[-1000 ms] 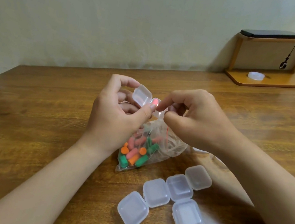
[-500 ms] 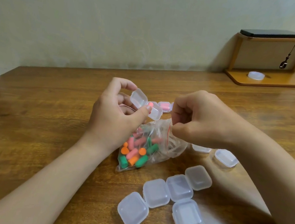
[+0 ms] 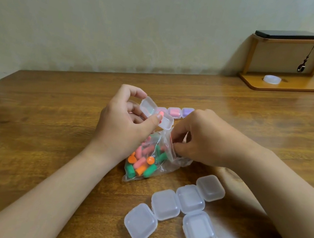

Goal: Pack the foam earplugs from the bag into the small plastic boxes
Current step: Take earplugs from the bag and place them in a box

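The foam earplugs, pink, orange and green, lie heaped in the lower end of a clear plastic bag that rests on the wooden table between the person's two forearms. The bag's mouth is raised, and the right hand is at it with fingers curled and thumb closed against them, pinching the plastic edge. Whether an earplug is also caught in that pinch cannot be told. Just above the bag, the left hand holds an open box off the table, with the thumb pressing on its near rim and the forefinger curved over its hinged lid, which stands tipped back. A pink spot shows at the thumb tip, but what is inside the box is unclear. Behind it, a short row of shut boxes stands on the table: one with pink contents, one with purple contents, and a third mostly hidden. Nearer the person, to the right of the bag, five closed boxes lie in a loose cluster, several touching, and look clear through. At the far right, a low wooden shelf against the wall carries a black device on top and a white round object on its base.
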`<state>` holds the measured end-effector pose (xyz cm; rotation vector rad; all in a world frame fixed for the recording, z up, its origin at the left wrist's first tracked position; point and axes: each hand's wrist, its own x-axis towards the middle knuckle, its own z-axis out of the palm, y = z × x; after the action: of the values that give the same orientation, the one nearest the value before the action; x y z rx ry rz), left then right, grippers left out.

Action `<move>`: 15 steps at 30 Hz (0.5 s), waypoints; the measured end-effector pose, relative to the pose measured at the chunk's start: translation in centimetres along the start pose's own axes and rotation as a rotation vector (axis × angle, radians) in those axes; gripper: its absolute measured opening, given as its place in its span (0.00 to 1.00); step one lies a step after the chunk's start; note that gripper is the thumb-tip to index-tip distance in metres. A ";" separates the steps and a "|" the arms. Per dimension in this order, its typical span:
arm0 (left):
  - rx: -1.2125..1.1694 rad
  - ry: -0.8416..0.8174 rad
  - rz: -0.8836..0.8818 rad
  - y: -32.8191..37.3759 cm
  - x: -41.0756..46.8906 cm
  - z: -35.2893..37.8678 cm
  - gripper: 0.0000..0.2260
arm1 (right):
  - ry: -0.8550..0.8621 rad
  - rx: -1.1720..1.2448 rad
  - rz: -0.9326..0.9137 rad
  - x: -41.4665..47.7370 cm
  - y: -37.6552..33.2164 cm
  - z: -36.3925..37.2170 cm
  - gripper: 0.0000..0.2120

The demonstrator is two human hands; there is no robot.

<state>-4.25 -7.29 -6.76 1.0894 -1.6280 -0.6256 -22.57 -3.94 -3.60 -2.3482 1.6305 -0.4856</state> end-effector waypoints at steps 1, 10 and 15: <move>0.000 -0.003 0.002 0.0 0.0 0.0 0.18 | -0.007 -0.010 -0.004 0.0 0.0 0.0 0.05; 0.011 -0.003 0.004 0.0 0.0 0.0 0.19 | -0.002 -0.074 -0.020 0.0 0.0 0.4 0.06; 0.021 0.008 0.009 0.1 0.0 -0.1 0.18 | 0.010 -0.081 -0.042 0.0 0.1 0.3 0.06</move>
<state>-4.16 -7.24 -6.68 1.0985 -1.6356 -0.5989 -22.53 -3.99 -3.86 -2.4466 1.6377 -0.4485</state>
